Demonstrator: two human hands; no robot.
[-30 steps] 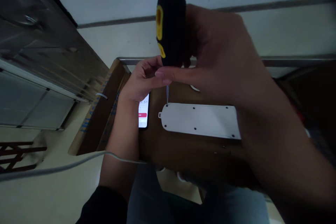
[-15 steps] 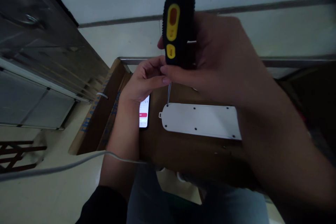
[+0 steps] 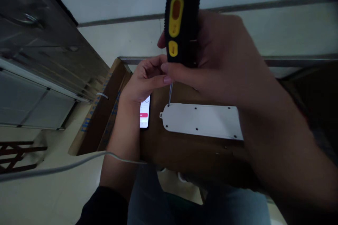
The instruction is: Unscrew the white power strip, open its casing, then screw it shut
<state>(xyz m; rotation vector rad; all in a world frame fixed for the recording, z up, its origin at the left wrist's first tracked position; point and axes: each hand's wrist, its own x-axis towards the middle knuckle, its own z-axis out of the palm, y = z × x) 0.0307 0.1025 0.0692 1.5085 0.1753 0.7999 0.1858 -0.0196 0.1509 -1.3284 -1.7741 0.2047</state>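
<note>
My right hand (image 3: 224, 56) is wrapped round a black and yellow screwdriver (image 3: 181, 17) held upright. Its thin metal tip stands in the far-left corner screw hole of a white power strip back plate (image 3: 202, 122), which lies flat on a brown cardboard box (image 3: 185, 151). My left hand (image 3: 144, 79) is curled just left of the shaft, its fingertips pinched close to the shaft near the right hand's index finger. What the left fingers grip is hidden.
A lit phone (image 3: 144, 114) lies on the box left of the plate, partly under my left wrist. A white cable (image 3: 66, 167) runs from the left across my forearm. A dark metal cabinet (image 3: 34, 42) stands at the left. Pale floor tiles lie beyond.
The screwdriver handle has turned, so its yellow inlay now faces me, and it has shifted slightly right and up. The tip stays in the same hole. My left hand has barely moved.
</note>
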